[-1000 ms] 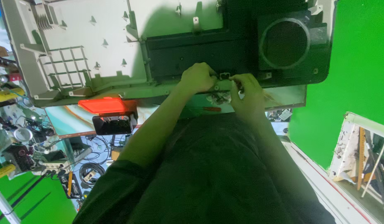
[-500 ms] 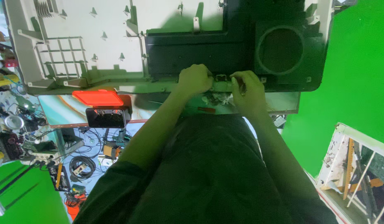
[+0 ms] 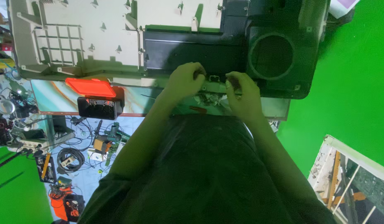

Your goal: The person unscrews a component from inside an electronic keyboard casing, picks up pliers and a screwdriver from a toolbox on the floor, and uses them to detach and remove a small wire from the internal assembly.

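Note:
A big plastic back cover [image 3: 96, 37], grey-white on the left and black on the right with a round speaker opening [image 3: 271, 56], lies on the table in front of me. My left hand [image 3: 184, 79] and my right hand [image 3: 241, 91] are both curled at the cover's near edge, on either side of a small metal bracket [image 3: 214, 79]. The fingers of each hand pinch at that edge; what exactly they grip is hidden. A tuft of loose wires [image 3: 208, 98] lies just below the hands.
A black case with an open orange lid [image 3: 96, 97] stands at the table's near left edge. Tools, cables and boxes [image 3: 67, 157] litter the floor at the left. A dismantled frame with circuit boards [image 3: 353, 182] leans at the lower right. Green backdrop surrounds the table.
My hands have stayed at the cover's near edge. The view has shifted slightly, so the cover sits a little higher and further left in the picture.

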